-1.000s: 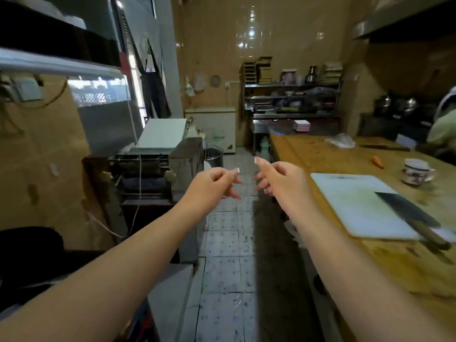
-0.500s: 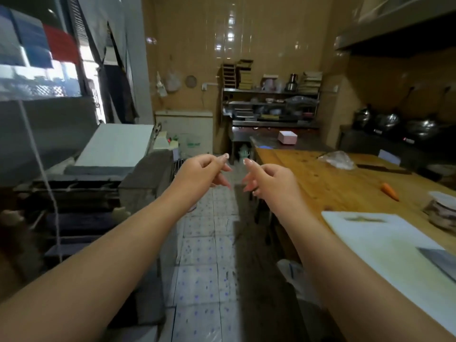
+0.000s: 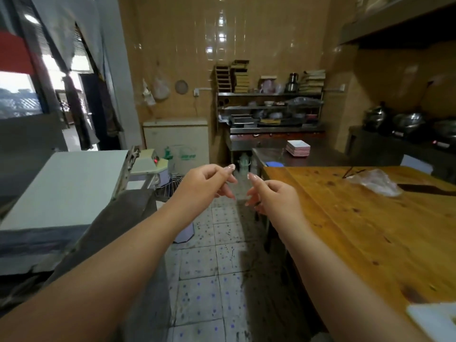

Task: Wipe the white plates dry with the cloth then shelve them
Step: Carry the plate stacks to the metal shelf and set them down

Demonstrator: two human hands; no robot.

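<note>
Reaching forward over the tiled floor (image 3: 209, 287), both bare arms are extending side by side down the aisle. The left hand (image 3: 204, 185) is hanging in the air with fingers loosely curled, holding nothing; its fingertips (image 3: 230, 167) are pointing toward the right hand (image 3: 272, 196), which mirrors it, fingers loosely curled, likewise gripping nothing. The two hands are sitting close together but apart, a narrow gap showing between them.

The stack of white plates (image 3: 298, 148), square with reddish edges, is resting on the steel bench (image 3: 328, 156) at the far end of the aisle, well apart from both hands and to the right of them. A blue cloth (image 3: 274, 164) is lying on the near left corner of that same steel bench, near the plates but not touching them.

The wooden bench (image 3: 370, 230) is running along the right side, its near left edge just beside the right forearm. A crumpled clear plastic bag (image 3: 376, 182) is lying on its far part, and a corner of a white cutting board (image 3: 434, 322) is showing at the near right edge.

A metal shelf rack (image 3: 270, 107), loaded with trays and containers, is standing against the far tiled wall. A white chest freezer (image 3: 176, 139) is sitting to the left of it. A machine with a flat pale top (image 3: 66, 186) is occupying the left side.
</note>
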